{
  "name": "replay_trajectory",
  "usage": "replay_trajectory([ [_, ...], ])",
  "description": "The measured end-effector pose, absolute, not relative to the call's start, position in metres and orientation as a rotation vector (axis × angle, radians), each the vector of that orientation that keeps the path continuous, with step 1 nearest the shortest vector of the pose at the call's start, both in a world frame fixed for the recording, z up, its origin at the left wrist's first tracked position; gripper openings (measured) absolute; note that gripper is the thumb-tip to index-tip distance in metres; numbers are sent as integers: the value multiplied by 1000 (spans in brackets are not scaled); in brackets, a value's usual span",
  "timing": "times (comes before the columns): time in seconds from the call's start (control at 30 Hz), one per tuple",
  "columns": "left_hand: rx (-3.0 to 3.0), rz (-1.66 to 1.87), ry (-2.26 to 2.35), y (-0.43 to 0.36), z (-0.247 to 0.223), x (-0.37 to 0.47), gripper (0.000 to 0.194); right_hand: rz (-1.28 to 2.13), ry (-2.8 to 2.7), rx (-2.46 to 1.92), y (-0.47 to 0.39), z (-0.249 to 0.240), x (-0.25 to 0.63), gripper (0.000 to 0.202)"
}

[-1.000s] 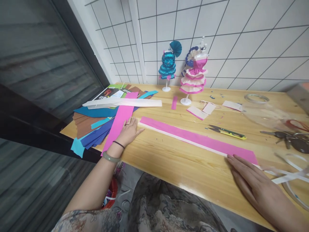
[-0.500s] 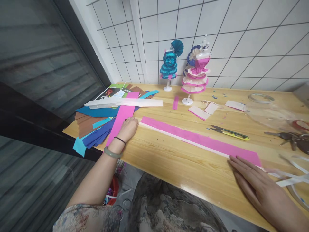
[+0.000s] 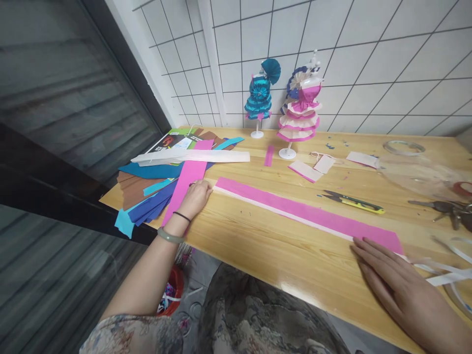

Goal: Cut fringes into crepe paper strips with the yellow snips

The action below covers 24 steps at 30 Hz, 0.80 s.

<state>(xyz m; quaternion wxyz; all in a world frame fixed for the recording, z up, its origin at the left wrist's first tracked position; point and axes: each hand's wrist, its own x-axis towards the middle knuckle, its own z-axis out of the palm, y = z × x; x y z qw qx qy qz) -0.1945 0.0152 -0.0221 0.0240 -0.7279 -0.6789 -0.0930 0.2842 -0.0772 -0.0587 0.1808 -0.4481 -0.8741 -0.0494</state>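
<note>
A long pink paper strip [image 3: 306,211] lies slantwise across the wooden table, with a narrow white tape [image 3: 271,210] running along its near edge. At the strip's left end, my left hand [image 3: 196,199] is closed, its fingertips pinched together on the end of the white tape. My right hand [image 3: 400,282] rests flat at the right end, its fingers stretched out and touching the near corner of the pink paper. Beneath my left wrist passes another pink paper strip [image 3: 190,172], which lies over a pile of coloured paper.
Yellow-handled thread snips [image 3: 354,201] lie behind the strip. Keys [image 3: 448,209] and a tape roll [image 3: 403,147] are at the right. Two small dress forms, one in teal [image 3: 258,98] and one in pink and cream [image 3: 299,118], stand by the tiled wall. Paper scraps [image 3: 305,170] lie nearby.
</note>
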Motion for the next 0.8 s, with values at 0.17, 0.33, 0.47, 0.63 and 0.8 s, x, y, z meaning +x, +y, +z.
replay_trajectory([
  [0.17, -2187, -160, -2175, 23, -22, -189, 20, -99, -2461, -1261, -78, -59, 283, 44],
  [0.33, -2191, -139, -2160, 23, -22, -188, 21, -124, -2457, -1293, -80, -55, 281, 43],
  [0.47, -2200, -135, -2141, 23, -23, -186, 22, -127, -2470, -1294, -80, -57, 283, 44],
  [0.63, -2241, -159, -2117, 19, -22, -187, 22, -127, -2490, -1285, -79, -61, 286, 43],
  [0.8, -2247, -257, -2131, 16, -21, -192, 21, -150, -2480, -1286, -80, -58, 284, 43],
])
